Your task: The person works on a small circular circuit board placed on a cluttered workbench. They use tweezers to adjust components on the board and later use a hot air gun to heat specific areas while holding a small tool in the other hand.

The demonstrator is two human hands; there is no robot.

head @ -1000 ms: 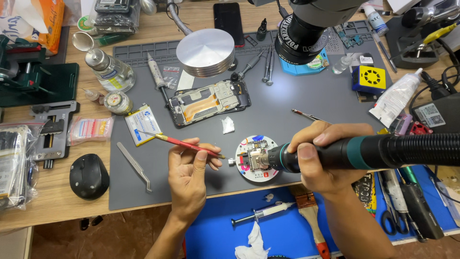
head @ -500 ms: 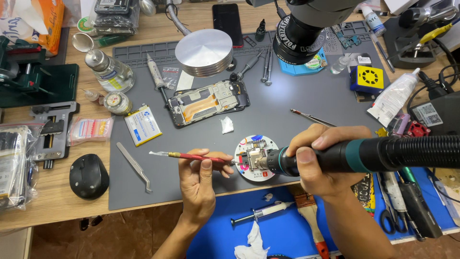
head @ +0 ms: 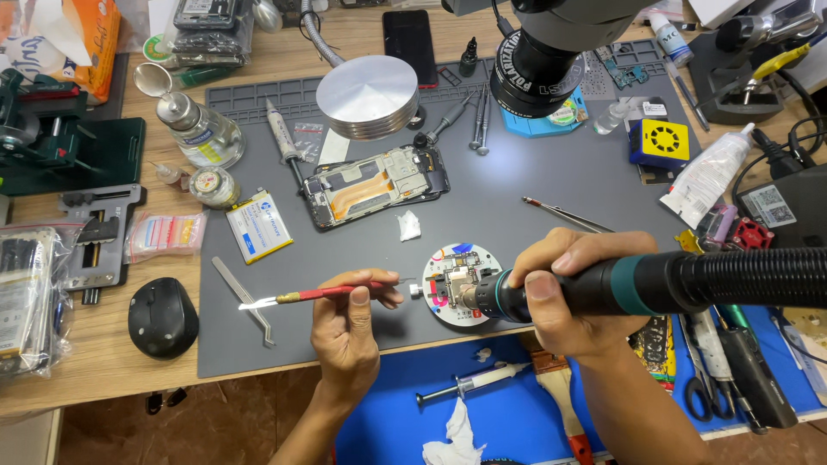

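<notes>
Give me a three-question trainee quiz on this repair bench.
1. True or false: the right hand holds the hot-air handle with its nozzle at the round fixture.
2. What does the left hand hold? A) syringe B) red-handled tool C) brush
3. Which lies nearer the open phone: the battery or the mouse?

Key: 1 true; 2 B, the red-handled tool; 3 the battery.
</notes>
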